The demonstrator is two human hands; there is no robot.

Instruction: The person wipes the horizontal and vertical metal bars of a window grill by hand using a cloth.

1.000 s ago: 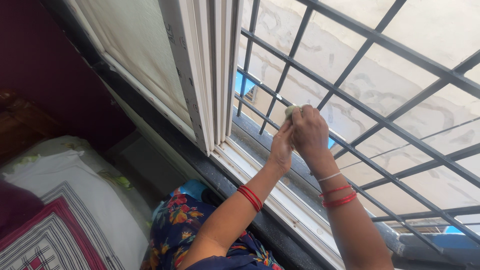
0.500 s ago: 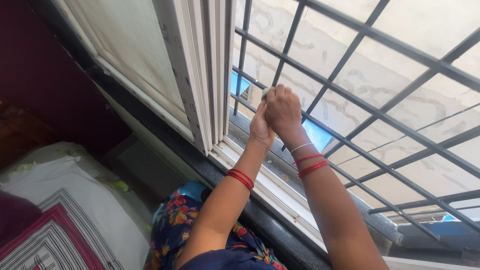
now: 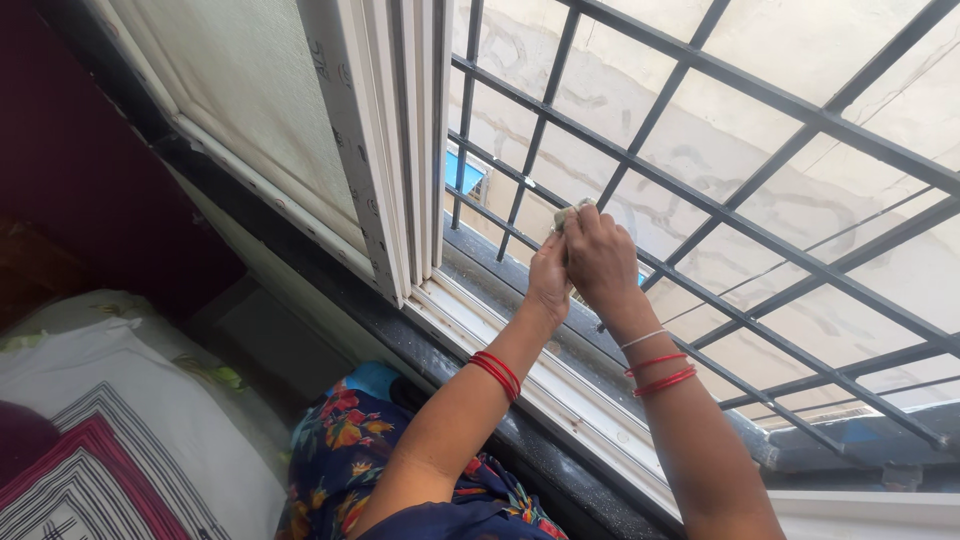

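Both hands are up at the dark grey metal window grille (image 3: 700, 200), close together & touching, approx centre of view. Right hand (image 3: 600, 262) has its fingers curled tight round a small pale crumpled cloth (image 3: 566, 215), pressing it against 1 of the slanted grille bars; only a bit of cloth shows, poking out above the knuckles. Left hand (image 3: 549, 280) sits just left of the right, fingers folded in against the same wad/bar; can't tell if it grips the cloth itself or just backs up the other hand.

Red bangles (image 3: 497, 372) on the left wrist; red bangles plus 1 thin silver bangle (image 3: 655, 362) on the right wrist. Both forearms run up from the near right.

Left of the hands: white sliding window frame (image 3: 395, 150) w/ frosted pane, pushed aside. Below the hands: white bottom track (image 3: 560, 400), then the dark speckled stone sill (image 3: 560, 480) nearer. Blue floral-print garment (image 3: 350, 450) at near centre. White pillow w/ maroon & grey striped pattern (image 3: 100, 460) at near left. Beyond the grille, a stained pale concrete wall (image 3: 800, 50).
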